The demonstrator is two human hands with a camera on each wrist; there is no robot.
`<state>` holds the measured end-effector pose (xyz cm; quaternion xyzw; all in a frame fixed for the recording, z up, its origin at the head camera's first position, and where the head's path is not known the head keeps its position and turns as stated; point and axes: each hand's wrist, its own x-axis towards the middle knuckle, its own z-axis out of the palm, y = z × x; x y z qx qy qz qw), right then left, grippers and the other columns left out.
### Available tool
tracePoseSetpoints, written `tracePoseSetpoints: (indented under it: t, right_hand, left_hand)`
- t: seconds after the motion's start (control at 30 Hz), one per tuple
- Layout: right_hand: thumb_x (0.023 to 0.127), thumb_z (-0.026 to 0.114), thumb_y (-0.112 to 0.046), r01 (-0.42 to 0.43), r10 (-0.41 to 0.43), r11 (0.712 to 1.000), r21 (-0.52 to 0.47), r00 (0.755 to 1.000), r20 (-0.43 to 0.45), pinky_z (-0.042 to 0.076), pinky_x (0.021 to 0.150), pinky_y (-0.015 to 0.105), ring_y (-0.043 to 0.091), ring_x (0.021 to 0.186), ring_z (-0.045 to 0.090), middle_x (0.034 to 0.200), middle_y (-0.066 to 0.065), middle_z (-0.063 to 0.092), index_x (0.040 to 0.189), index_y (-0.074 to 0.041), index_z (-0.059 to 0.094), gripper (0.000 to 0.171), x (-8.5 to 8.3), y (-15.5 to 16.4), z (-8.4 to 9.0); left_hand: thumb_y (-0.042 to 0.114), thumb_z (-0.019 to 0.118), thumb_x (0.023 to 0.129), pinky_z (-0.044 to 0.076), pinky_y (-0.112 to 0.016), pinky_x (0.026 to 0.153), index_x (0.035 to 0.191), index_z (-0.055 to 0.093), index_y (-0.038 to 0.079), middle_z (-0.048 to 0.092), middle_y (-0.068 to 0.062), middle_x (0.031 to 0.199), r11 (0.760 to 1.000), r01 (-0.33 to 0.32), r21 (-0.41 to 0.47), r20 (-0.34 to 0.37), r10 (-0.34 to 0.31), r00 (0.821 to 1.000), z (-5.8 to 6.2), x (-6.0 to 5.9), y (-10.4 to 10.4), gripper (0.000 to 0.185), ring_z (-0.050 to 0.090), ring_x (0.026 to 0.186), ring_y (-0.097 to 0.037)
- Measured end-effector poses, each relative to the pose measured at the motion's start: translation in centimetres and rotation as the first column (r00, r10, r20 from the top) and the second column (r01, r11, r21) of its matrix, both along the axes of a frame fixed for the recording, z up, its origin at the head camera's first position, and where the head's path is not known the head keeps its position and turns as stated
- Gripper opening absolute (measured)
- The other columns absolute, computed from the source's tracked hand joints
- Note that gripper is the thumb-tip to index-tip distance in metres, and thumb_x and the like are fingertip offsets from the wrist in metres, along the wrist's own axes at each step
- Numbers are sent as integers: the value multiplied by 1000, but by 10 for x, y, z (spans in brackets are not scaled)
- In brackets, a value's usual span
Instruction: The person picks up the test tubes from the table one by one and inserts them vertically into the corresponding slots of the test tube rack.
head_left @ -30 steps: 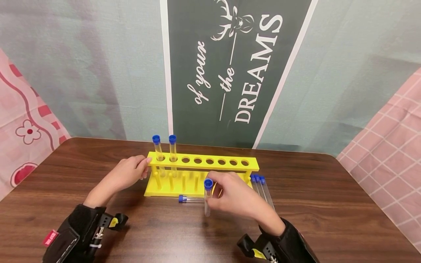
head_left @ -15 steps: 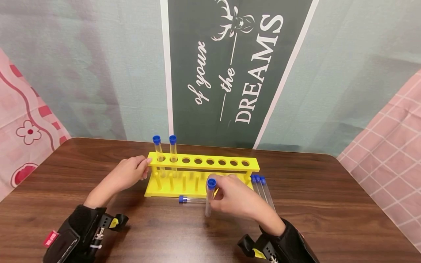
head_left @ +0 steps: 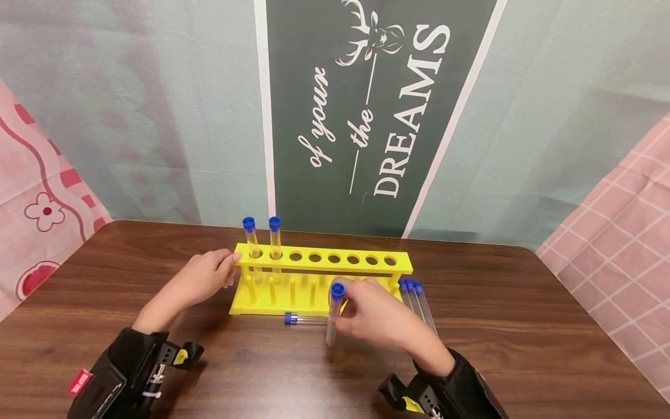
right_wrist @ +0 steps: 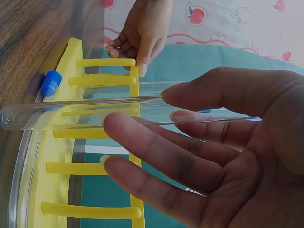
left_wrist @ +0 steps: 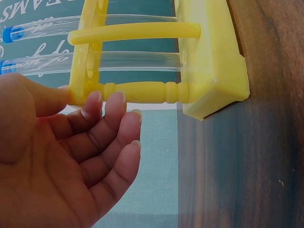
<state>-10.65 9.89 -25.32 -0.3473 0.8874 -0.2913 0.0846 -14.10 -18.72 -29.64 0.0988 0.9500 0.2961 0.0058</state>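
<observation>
A yellow test tube rack (head_left: 324, 263) stands on the table, with two blue-capped test tubes upright in its leftmost holes. My left hand (head_left: 211, 270) pinches the left end of its top bar between thumb and forefinger, as the left wrist view (left_wrist: 71, 137) confirms. In front of the rack, my right hand (head_left: 374, 311) holds a clear test tube (head_left: 332, 326) by thumb and fingers. That tube is nearly upright, its blue cap (head_left: 337, 290) at the top. Below the rack's front edge lies another capped tube (head_left: 309, 319), partly hidden behind the held one.
Several holes along the top bar hold no tube, and pegs (head_left: 292, 289) rise from the base. Several blue-capped tubes (head_left: 425, 308) lie at the rack's right end, partly behind my right hand. Behind the brown table (head_left: 502, 326) hangs a printed cloth (head_left: 335, 174).
The held tube has shifted slightly right and tilted a little, its cap leaning toward the right hand; over the last half second it is nearly still. My left hand stays on the rack.
</observation>
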Motion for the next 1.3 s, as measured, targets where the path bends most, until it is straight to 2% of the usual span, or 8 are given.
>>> tracePoseSetpoints:
  t: [0.9, 1.13, 1.3]
  right_hand:
    - [78, 66, -1, 3, -3, 999, -33, 1000, -12, 46, 60, 20, 7, 63, 55, 72, -2, 58, 83, -3, 56, 11, -1, 1, 0]
    - [79, 66, -2, 11, -12, 999, -40, 1000, -12, 47, 61, 20, 6, 64, 55, 72, -3, 59, 83, -3, 57, 11, -1, 0, 1]
    - [79, 66, -3, 19, -19, 999, -46, 1000, -9, 49, 64, 24, 7, 66, 55, 74, -3, 59, 85, -4, 57, 10, 0, 0, 1]
  left_hand:
    - [20, 39, 99, 35, -30, 55, 80, 53, 1, 49, -3, 64, 1000, -1, 11, 5, 1, 1000, 0, 2, -1, 30, 42, 58, -17]
    - [22, 39, 99, 35, -30, 55, 78, 52, 3, 49, -3, 64, 1000, 8, 17, -5, -8, 1000, 1, 2, -1, 31, 42, 57, -17]
    - [27, 38, 99, 35, -29, 54, 76, 51, 5, 48, -2, 63, 1000, 9, 18, -27, -8, 1000, -2, 0, -2, 34, 41, 55, -17]
